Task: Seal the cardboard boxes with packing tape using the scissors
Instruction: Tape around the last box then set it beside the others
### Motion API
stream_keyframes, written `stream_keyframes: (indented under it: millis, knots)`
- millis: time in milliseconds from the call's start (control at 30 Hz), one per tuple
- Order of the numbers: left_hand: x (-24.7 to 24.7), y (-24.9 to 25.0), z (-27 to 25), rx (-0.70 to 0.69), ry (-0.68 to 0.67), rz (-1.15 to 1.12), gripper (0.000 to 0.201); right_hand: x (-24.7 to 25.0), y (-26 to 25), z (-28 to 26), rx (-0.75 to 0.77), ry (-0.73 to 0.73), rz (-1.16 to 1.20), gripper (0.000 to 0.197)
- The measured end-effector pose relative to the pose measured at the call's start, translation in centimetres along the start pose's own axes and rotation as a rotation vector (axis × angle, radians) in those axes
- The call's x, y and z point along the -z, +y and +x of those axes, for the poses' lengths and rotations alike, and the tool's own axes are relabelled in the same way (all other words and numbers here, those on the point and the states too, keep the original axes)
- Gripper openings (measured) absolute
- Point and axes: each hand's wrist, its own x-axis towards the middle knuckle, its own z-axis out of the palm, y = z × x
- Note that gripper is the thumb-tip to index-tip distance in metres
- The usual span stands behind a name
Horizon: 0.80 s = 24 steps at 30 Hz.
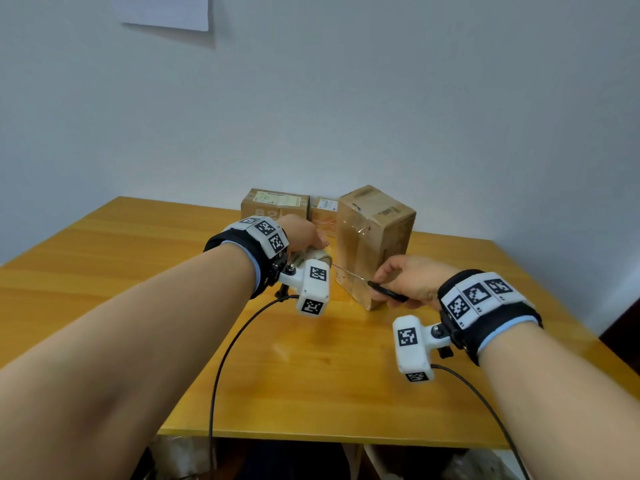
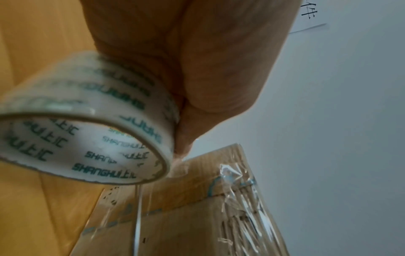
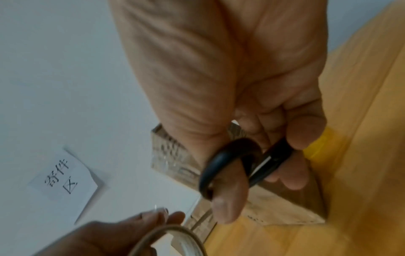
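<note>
Left hand: gripping roll of packing tape, fingers curling round its rim, roll hanging just under the palm. Clear strip stretching from roll to the tall box beside it.

Right hand: holding black-handled scissors, thumb sitting through one loop, fingers curling round the other handle. Blades pointing toward the left hand, lying across the stretched strip between roll and box; whether blades are parted or closed, impossible to tell.

Tall cardboard box: standing upright on bench, between and just beyond both hands, near face carrying clear tape already wrinkling at the upper part.

Second cardboard box: sitting beyond the left hand, white label on top, partly hiding behind the wrist.

Third cardboard box: sitting between the second box and the tall one, beyond the left hand's fingers, small label on top.

Wrist bands with black-and-white markers: wrapping both wrists, white camera housings hanging below, black cables trailing back toward the near bench edge.

Paper sheet: hanging on wall, well above and beyond the left hand.
</note>
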Motion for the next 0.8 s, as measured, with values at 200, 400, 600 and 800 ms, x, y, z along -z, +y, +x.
stream_keyframes:
  millis: [200,400,600,800]
  knots:
    - [0.7,-0.8,-0.3,-0.004,-0.070,0.012,0.033,-2.7,-0.8,0.3,0.078,0.048,-0.306,0.020]
    - [1.2,-1.7,-1.9,-0.009,-0.166,-0.172,0.018,-5.4,-0.8,0.7,0.061,-0.069,-0.562,0.019]
    - [1.8,-2.5,-2.9,-0.101,-0.166,-0.338,0.027,-5.8,-1.7,-0.2,0.074,-0.153,-0.593,0.037]
    - [1.7,-2.5,-3.8,-0.162,-0.173,-0.359,0.029,-5.5,-3.1,0.5,0.208,0.199,-0.289,0.015]
